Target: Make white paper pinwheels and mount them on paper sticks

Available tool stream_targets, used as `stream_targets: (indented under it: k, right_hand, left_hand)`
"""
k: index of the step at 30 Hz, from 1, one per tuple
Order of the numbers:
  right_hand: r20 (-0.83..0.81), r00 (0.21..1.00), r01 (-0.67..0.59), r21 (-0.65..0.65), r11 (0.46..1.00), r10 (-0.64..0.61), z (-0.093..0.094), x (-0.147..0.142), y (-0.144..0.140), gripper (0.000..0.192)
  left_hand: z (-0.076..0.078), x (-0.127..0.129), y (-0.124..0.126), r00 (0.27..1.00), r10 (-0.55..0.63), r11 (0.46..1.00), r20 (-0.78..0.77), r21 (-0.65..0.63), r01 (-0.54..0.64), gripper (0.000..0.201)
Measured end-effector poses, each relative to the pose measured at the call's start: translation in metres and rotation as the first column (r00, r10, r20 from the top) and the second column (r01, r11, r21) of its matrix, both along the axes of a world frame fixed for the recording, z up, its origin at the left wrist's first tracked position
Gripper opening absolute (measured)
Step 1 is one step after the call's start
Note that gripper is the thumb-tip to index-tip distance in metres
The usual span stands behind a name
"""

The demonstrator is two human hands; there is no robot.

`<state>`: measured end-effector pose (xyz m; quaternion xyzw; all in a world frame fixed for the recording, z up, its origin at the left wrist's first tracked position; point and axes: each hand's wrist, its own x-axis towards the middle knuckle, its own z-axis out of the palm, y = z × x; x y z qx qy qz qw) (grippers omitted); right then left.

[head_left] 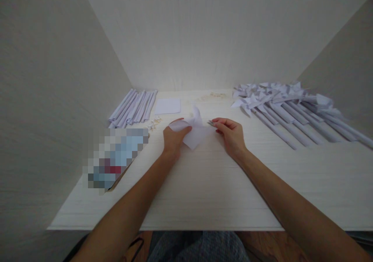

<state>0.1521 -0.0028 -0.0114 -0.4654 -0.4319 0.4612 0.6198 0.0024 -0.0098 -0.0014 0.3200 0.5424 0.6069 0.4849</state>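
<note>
On table, centre: folded white paper piece [194, 132], pinwheel-like, points sticking up.
Surroundings: rolled paper sticks [134, 107] at 10 o'clock; flat white sheet [168, 106] at 11; finished paper pinwheels on sticks [291, 106] at 2; blurred box [115, 159] at 8. Nothing blocks the hands.
Materials: thin matte paper, pale wood-grain table [204, 192].
Left hand [174, 137]: closed on paper's left edge.
Right hand [230, 134]: fingers pinched narrow on a small metal pin [211, 123], just right of paper.
</note>
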Motion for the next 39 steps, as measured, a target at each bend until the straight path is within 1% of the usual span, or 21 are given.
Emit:
stream_targets:
  k: [3, 7, 10, 13, 15, 18, 19, 22, 24, 30, 34, 39]
  right_hand:
    - [0.062, 0.998, -0.023, 0.03, 0.999, 0.021, -0.001, 0.001, -0.002, 0.006]
    - [0.213, 0.976, -0.077, 0.11, 0.991, 0.052, 0.0, 0.0, -0.005, 0.006]
    - [0.304, 0.947, -0.145, 0.131, 0.981, 0.1, 0.003, -0.002, -0.009, 0.007]
    - [0.383, 0.916, -0.188, 0.137, 0.973, 0.123, 0.006, -0.005, -0.012, 0.008]
    - [0.401, 0.903, -0.225, 0.135, 0.965, 0.155, 0.007, -0.008, -0.014, 0.007]
    - [0.386, 0.893, -0.301, 0.131, 0.945, 0.231, 0.005, -0.009, -0.014, 0.004]
    - [0.378, 0.89, -0.325, 0.13, 0.937, 0.257, 0.004, -0.01, -0.013, 0.006]
    - [0.364, 0.876, -0.382, 0.123, 0.916, 0.316, 0.0, -0.012, -0.012, 0.019]
    - [0.37, 0.876, -0.376, 0.119, 0.919, 0.311, -0.002, -0.013, -0.012, 0.022]
    - [0.367, 0.905, -0.268, 0.103, 0.958, 0.213, 0.001, -0.016, -0.013, 0.008]
    - [0.346, 0.921, -0.212, 0.062, 0.975, 0.178, 0.004, -0.016, -0.012, 0.015]
    - [0.291, 0.94, -0.206, 0.061, 0.977, 0.18, 0.004, -0.017, -0.01, 0.019]
  left_hand:
    - [-0.001, -0.002, 0.003, 0.997, 0.08, 0.997, 0.003, 0.017, -0.08, 0.044]
    - [0.0, -0.002, 0.003, 0.989, 0.149, 0.989, 0.002, 0.021, -0.149, 0.039]
    - [0.001, -0.001, 0.003, 0.986, 0.164, 0.986, 0.02, 0.025, -0.164, 0.033]
    - [0.001, -0.001, 0.003, 0.987, 0.159, 0.987, 0.026, 0.031, -0.16, 0.032]
    - [0.001, -0.001, 0.003, 0.987, 0.159, 0.987, 0.015, 0.025, -0.16, 0.033]
    - [0.002, -0.001, 0.002, 0.986, 0.164, 0.986, -0.003, 0.011, -0.164, 0.033]
    - [0.002, -0.001, 0.002, 0.987, 0.161, 0.987, 0.002, 0.008, -0.161, 0.033]
    - [0.004, 0.001, 0.0, 0.99, 0.136, 0.99, 0.047, 0.016, -0.137, 0.032]
    - [0.004, 0.003, -0.001, 0.991, 0.114, 0.993, 0.073, 0.025, -0.116, 0.033]
    - [0.002, 0.008, -0.005, 0.995, 0.059, 0.996, 0.085, 0.068, -0.065, 0.036]
    - [0.0, 0.011, -0.006, 0.997, 0.037, 0.994, 0.065, 0.097, -0.043, 0.044]
    - [0.0, 0.014, -0.008, 0.999, 0.022, 0.995, 0.034, 0.1, -0.025, 0.045]
